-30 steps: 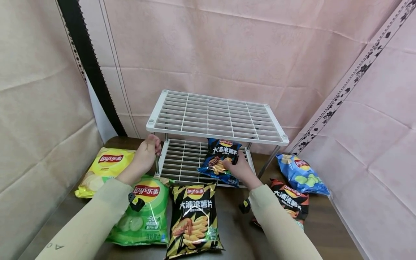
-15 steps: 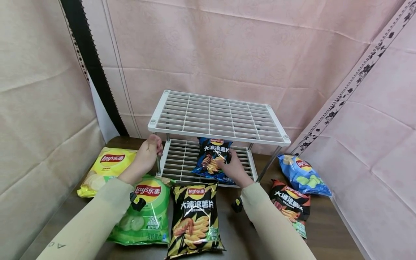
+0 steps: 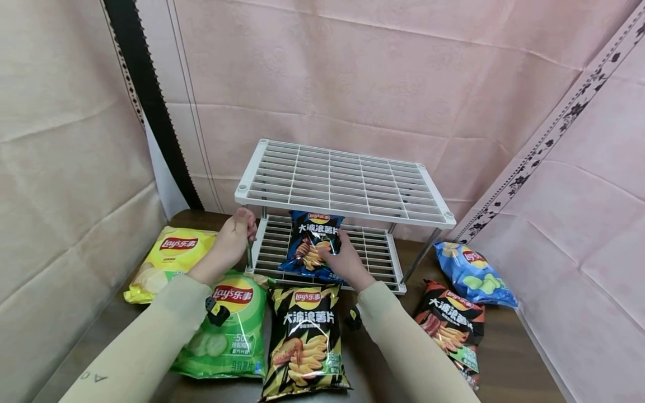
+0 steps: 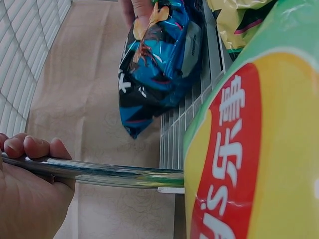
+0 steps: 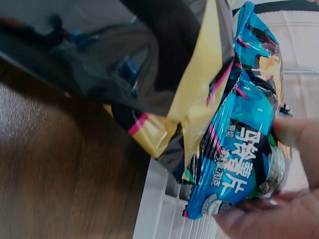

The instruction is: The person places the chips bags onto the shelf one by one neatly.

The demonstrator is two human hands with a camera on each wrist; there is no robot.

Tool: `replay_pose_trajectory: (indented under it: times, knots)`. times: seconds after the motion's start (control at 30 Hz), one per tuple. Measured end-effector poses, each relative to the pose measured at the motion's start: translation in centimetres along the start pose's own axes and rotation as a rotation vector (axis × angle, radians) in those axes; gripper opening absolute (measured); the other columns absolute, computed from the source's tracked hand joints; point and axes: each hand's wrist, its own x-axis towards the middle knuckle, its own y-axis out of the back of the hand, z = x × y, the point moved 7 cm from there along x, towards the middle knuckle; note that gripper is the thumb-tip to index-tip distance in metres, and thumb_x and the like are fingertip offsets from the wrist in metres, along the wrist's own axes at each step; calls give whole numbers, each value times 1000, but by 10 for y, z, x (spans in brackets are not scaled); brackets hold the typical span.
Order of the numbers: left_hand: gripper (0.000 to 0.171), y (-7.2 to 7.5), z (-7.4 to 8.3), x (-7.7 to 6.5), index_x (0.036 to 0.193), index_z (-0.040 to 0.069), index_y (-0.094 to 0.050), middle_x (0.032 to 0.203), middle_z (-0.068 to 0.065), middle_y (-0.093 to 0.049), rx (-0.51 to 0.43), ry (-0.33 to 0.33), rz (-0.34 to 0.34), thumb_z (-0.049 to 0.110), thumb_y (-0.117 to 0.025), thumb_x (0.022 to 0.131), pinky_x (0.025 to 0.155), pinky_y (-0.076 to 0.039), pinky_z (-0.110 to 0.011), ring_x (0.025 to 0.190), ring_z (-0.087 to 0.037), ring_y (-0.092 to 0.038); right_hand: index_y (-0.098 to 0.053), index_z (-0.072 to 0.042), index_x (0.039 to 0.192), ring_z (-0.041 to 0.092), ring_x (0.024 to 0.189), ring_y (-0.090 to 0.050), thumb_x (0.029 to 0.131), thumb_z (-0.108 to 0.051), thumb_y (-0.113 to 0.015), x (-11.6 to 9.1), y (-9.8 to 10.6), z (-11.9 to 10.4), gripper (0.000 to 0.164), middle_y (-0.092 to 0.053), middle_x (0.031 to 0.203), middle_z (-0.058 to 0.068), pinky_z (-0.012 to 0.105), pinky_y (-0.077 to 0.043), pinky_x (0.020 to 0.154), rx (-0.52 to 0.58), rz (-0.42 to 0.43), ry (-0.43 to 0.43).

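My right hand (image 3: 346, 261) grips a blue-and-black bag of chips (image 3: 312, 243) by its right side, between the two tiers of a white wire rack (image 3: 342, 179). In the right wrist view, thumb and fingers pinch the lower part of that bag (image 5: 239, 154). With its fingers curled round the rack's front left metal post (image 4: 114, 174), my left hand (image 3: 233, 238) stays at the rack's left side. The bag stands tilted back over the lower shelf (image 3: 375, 257); whether its base rests there I cannot tell.
In front of the rack lie a green chip bag (image 3: 227, 330) and a black-and-gold one (image 3: 306, 341). A yellow bag (image 3: 173, 252) is at left. A black-and-red bag (image 3: 450, 324) and a light blue bag (image 3: 473, 274) lie at right. Pink cloth (image 3: 322, 78) hangs behind.
My right hand has moved left with the blue-and-black bag, from the right part of the lower tier to its left-centre. My left hand has stayed on the post.
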Motion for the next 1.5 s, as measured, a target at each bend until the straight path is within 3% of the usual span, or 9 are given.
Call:
replay_pose_trajectory:
  times: [0.23,0.43,0.6,0.73,0.87,0.93,1.07,1.3,1.5]
  knots:
    - [63,-1,-2,0,91,5,-40,80,-14,-41,0,13,18,59,-10,98,77,-36,-38,79,-33,-46,-2,-29,155,28,141,-26,95,-41,-60,1,-17,-7,85,-12,160,6,50,-37,100,-10,-113,46]
    - [62,-3,-2,2,92,3,-39,79,-16,-40,-11,-1,6,57,-9,99,77,-35,-39,78,-33,-45,-5,-27,156,31,128,-44,95,-44,-59,3,-31,-16,83,-15,159,5,47,-41,92,-11,-146,66]
    - [56,-4,1,4,93,0,-39,78,-16,-40,-23,-17,-5,46,-9,103,74,-35,-37,76,-34,-45,-7,-27,156,29,137,-33,95,-48,-58,3,-39,-20,82,-16,159,6,49,-39,100,-48,-156,76]
    - [51,-3,20,-3,92,-4,-38,77,-17,-40,-22,-30,-17,34,-8,106,72,-35,-36,75,-34,-44,-8,-27,156,28,137,-34,94,-50,-58,5,-42,-22,82,-16,159,5,49,-39,100,-70,-168,82]
    - [52,-3,44,-14,92,-5,-38,77,-18,-39,2,-42,-22,35,-8,106,73,-35,-35,75,-34,-44,-9,-24,156,27,135,-37,95,-49,-57,5,-43,-26,82,-18,159,6,47,-41,98,-89,-175,85]
    - [54,-3,46,-15,93,-6,-38,78,-19,-40,0,-42,-23,37,-7,105,73,-35,-35,76,-36,-44,-8,-24,156,27,134,-39,95,-49,-57,5,-44,-27,82,-18,158,7,46,-42,97,-97,-177,85]
    - [57,-4,42,-14,93,-5,-38,79,-20,-40,4,-32,-28,41,-6,103,74,-34,-36,77,-38,-44,-8,-23,156,28,134,-39,95,-49,-57,4,-44,-27,82,-19,158,8,47,-42,97,-105,-174,79]
    - [53,-3,5,3,91,0,-39,77,-14,-40,-27,-20,-15,40,-7,104,74,-36,-37,75,-33,-45,-9,-23,156,31,134,-39,92,-53,-59,0,-36,-28,87,-19,158,8,50,-41,98,-68,-172,97]
    - [59,0,0,3,91,3,-39,77,-14,-39,-4,-21,10,53,-8,100,74,-36,-38,74,-31,-44,-13,-26,155,34,129,-44,86,-58,-64,-10,-16,-25,92,-25,154,12,47,-46,92,13,-134,76]
